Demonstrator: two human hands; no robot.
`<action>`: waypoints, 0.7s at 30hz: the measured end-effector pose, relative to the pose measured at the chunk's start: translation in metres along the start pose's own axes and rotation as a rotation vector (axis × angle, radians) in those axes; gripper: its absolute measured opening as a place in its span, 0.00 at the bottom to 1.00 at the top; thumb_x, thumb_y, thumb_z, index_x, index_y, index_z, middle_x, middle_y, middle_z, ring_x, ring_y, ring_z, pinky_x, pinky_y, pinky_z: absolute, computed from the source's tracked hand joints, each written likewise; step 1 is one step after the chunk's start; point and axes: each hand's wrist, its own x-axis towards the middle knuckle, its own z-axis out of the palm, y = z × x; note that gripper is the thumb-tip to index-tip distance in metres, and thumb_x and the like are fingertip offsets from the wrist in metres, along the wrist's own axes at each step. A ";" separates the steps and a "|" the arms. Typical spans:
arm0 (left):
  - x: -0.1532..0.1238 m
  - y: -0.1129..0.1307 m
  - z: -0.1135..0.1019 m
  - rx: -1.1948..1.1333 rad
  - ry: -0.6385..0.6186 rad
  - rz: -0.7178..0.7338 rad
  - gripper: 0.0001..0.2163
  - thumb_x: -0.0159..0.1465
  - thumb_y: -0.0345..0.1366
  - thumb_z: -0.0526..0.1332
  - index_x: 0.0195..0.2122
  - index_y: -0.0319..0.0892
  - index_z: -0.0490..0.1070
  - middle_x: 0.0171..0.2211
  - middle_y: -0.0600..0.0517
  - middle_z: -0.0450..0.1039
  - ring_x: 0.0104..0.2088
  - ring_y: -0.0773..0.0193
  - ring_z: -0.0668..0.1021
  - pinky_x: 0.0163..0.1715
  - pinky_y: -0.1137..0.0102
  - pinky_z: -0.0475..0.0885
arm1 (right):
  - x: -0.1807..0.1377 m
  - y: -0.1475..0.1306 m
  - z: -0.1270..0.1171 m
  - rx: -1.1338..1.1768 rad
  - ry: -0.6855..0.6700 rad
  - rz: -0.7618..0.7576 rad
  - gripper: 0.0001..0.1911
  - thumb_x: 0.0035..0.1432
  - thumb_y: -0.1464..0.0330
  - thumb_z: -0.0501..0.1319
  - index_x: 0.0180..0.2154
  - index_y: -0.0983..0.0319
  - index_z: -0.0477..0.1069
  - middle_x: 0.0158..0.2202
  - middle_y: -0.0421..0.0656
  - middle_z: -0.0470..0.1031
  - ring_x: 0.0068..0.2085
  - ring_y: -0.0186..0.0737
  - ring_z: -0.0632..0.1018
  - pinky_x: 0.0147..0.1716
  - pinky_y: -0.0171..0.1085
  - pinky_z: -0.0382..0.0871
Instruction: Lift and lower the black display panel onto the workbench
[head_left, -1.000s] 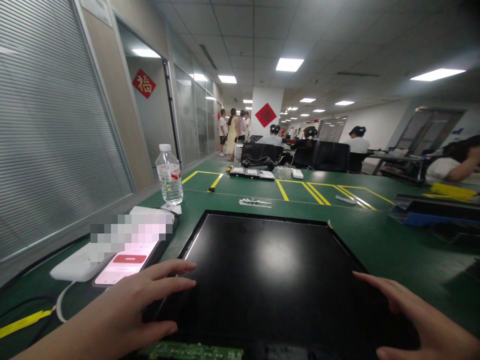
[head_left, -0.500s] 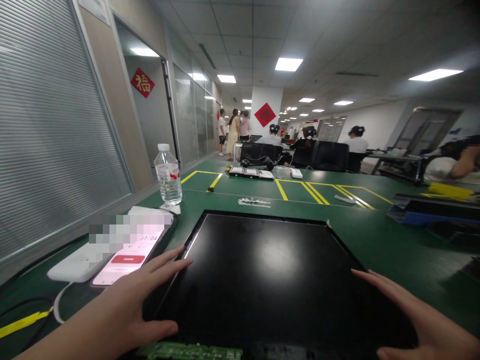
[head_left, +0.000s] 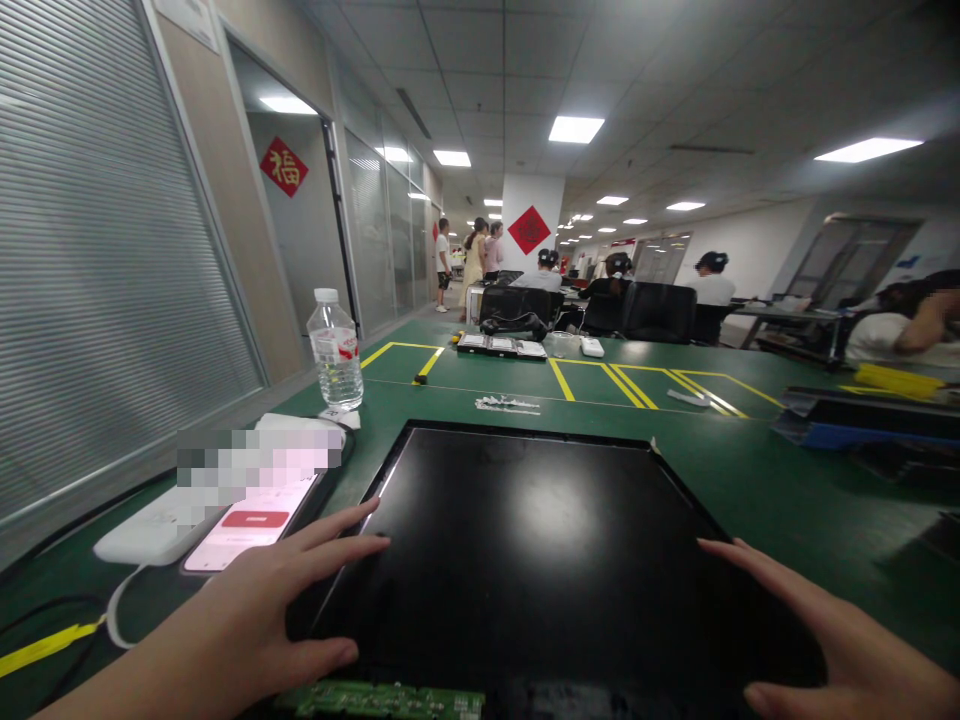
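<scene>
A large black flat panel lies on the green table in front of me. My left hand rests open at its near left edge, fingers spread over the rim and thumb along the front. My right hand lies open on the near right edge, fingers stretched toward the panel's side. A strip of green circuit board shows at the panel's near edge, between my hands.
A lit phone and a white power bank with a cable lie left of the panel. A water bottle stands behind them. Trays and small parts sit farther back. A blue tray is at right. People sit and stand in the distance.
Both hands have shifted only slightly along the panel's edges; the left fingers moved a little toward the left rim. The panel has not moved.
</scene>
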 end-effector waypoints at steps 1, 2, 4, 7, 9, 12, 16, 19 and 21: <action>0.000 0.001 0.000 -0.002 -0.003 -0.002 0.27 0.50 0.38 0.67 0.52 0.62 0.68 0.62 0.51 0.62 0.56 0.44 0.70 0.52 0.43 0.63 | 0.000 0.002 0.000 -0.005 -0.004 -0.002 0.45 0.51 0.51 0.62 0.63 0.47 0.38 0.65 0.43 0.47 0.63 0.56 0.51 0.60 0.59 0.49; 0.000 0.001 -0.001 -0.005 -0.009 -0.005 0.27 0.49 0.38 0.67 0.52 0.61 0.68 0.62 0.51 0.62 0.56 0.44 0.70 0.52 0.44 0.63 | -0.001 0.003 0.001 -0.010 -0.005 -0.008 0.45 0.51 0.51 0.62 0.63 0.47 0.38 0.65 0.43 0.48 0.63 0.55 0.51 0.60 0.58 0.50; 0.001 0.003 -0.002 -0.006 -0.024 -0.014 0.26 0.50 0.38 0.67 0.51 0.61 0.68 0.62 0.51 0.61 0.56 0.45 0.70 0.52 0.45 0.64 | 0.000 0.005 0.002 -0.026 -0.006 -0.016 0.45 0.51 0.51 0.61 0.63 0.47 0.38 0.65 0.42 0.48 0.63 0.55 0.51 0.59 0.58 0.51; 0.001 0.005 -0.005 0.002 -0.049 -0.012 0.25 0.51 0.39 0.66 0.52 0.61 0.68 0.63 0.51 0.61 0.56 0.46 0.70 0.52 0.46 0.65 | 0.001 0.006 0.002 -0.055 0.007 -0.028 0.45 0.52 0.51 0.61 0.63 0.48 0.38 0.65 0.43 0.48 0.63 0.55 0.51 0.59 0.57 0.52; 0.001 0.006 -0.006 0.007 -0.066 -0.001 0.24 0.52 0.40 0.65 0.52 0.61 0.68 0.63 0.51 0.60 0.56 0.47 0.71 0.52 0.47 0.66 | 0.001 0.005 0.002 -0.067 0.014 -0.041 0.45 0.52 0.52 0.61 0.64 0.49 0.38 0.65 0.43 0.48 0.63 0.55 0.51 0.59 0.55 0.52; 0.001 0.006 -0.007 0.013 -0.080 0.011 0.24 0.53 0.40 0.65 0.52 0.61 0.68 0.63 0.53 0.59 0.55 0.47 0.71 0.52 0.48 0.66 | 0.000 0.004 0.001 -0.070 0.023 -0.046 0.44 0.51 0.53 0.62 0.64 0.50 0.41 0.65 0.43 0.50 0.63 0.55 0.52 0.59 0.54 0.53; 0.000 0.007 -0.007 0.023 -0.091 0.005 0.23 0.53 0.41 0.65 0.51 0.62 0.68 0.63 0.54 0.59 0.54 0.48 0.72 0.50 0.50 0.68 | 0.000 0.005 0.000 -0.055 0.040 -0.040 0.45 0.49 0.53 0.64 0.64 0.51 0.45 0.64 0.45 0.52 0.62 0.56 0.54 0.58 0.55 0.54; 0.000 0.007 -0.008 0.014 -0.093 -0.001 0.22 0.53 0.40 0.64 0.51 0.62 0.68 0.63 0.54 0.59 0.54 0.48 0.73 0.50 0.51 0.69 | 0.002 0.003 0.000 -0.048 0.051 -0.032 0.45 0.49 0.54 0.64 0.63 0.51 0.46 0.64 0.44 0.52 0.62 0.55 0.55 0.59 0.54 0.54; -0.001 0.007 -0.008 0.000 -0.098 -0.001 0.22 0.54 0.40 0.64 0.51 0.61 0.69 0.63 0.54 0.58 0.54 0.49 0.73 0.49 0.52 0.70 | 0.003 0.003 -0.001 -0.048 0.053 -0.030 0.45 0.49 0.53 0.64 0.63 0.51 0.46 0.64 0.44 0.53 0.62 0.55 0.56 0.58 0.53 0.55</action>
